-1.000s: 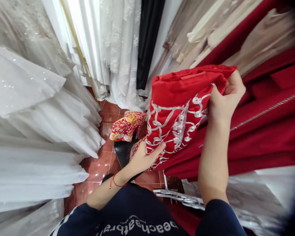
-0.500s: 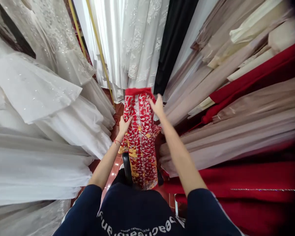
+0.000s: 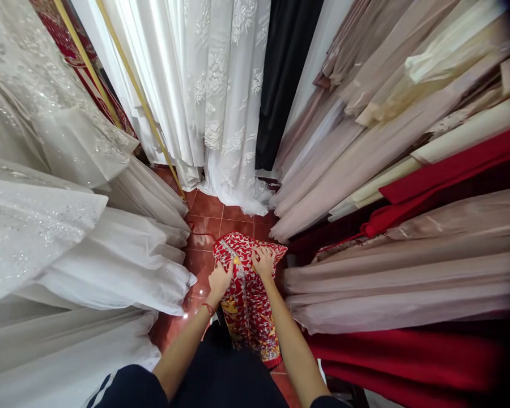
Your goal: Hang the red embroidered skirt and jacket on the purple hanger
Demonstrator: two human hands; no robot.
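A red garment (image 3: 247, 300) with a white and yellow pattern lies lengthwise in front of my body, its far end bunched and spreading to the right. On its left edge my left hand (image 3: 221, 280) is closed, thumb along the cloth. My right hand (image 3: 263, 262) rests on top near the far end, fingers spread over the fabric. Whatever supports the cloth is mostly hidden; a dark edge shows beside it on the left.
White gowns (image 3: 148, 243) hang close on the left, and a lace gown (image 3: 233, 113) hangs ahead beside a black one (image 3: 283, 85). Pale pink gowns (image 3: 386, 277) and red fabric (image 3: 408, 354) crowd the right. Gold poles (image 3: 142, 99) stand ahead left on red floor tiles (image 3: 202, 232).
The garment's far end, stretched out with a plain red band showing, is now bunched nearer my body. Both hands have come closer, and my right hand now lies on the cloth.
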